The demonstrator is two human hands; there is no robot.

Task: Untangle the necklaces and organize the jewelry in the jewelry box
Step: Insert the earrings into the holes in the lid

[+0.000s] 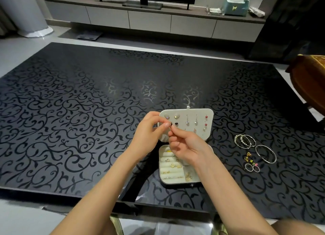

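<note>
While left hand (149, 130) and right hand (184, 146) pinch a tiny earring (171, 123), jewelry box (175, 183) open, lid (190, 111) standing upright

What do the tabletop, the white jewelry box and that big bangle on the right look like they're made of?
Tabletop: likely black glass or lacquer, glossy, since it mirrors light over its scroll pattern. Jewelry box: white, matte, perhaps faux leather or plastic; no shine shows, its inner rolls look soft. Bangle: thin silvery metal, polished, judging by bright glints along the wire.
</note>
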